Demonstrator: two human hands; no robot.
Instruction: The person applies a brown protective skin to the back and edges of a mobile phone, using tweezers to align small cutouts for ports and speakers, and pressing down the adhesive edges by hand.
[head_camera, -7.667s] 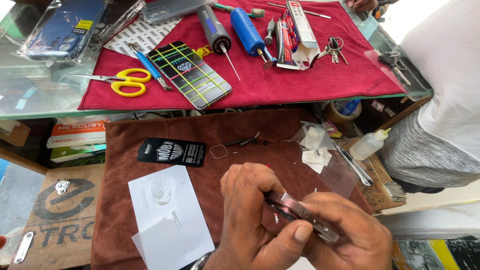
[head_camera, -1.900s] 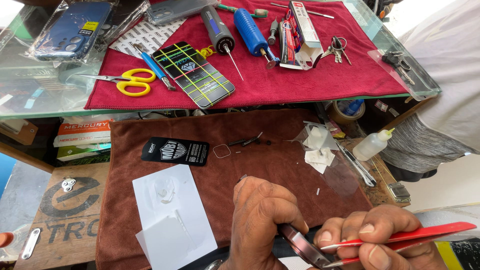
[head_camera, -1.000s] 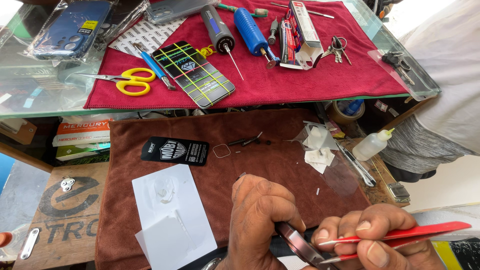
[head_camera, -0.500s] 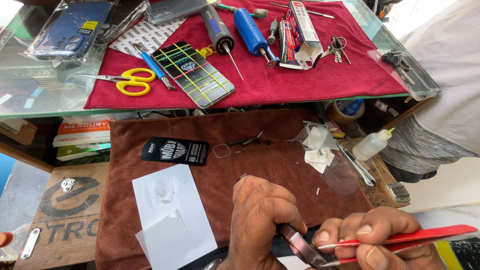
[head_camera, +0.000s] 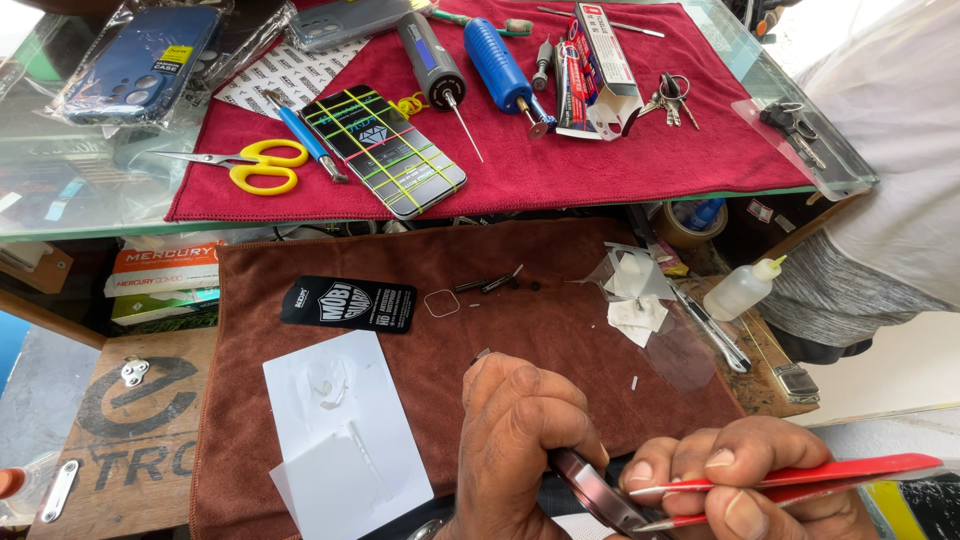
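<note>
Left hand (head_camera: 520, 450) is what I see first from the head camera: its fingers curl tight around a small dark device (head_camera: 598, 492) with a pinkish rim, held low in the frame above the brown cloth (head_camera: 540, 330). Just beside it, my right hand (head_camera: 745, 490) pinches red tweezers (head_camera: 800, 478), their tips touching the device's edge. White cards (head_camera: 340, 430) lie left on the cloth; yellow scissors (head_camera: 250, 165) rest on the red cloth (head_camera: 620, 160) beyond.
</note>
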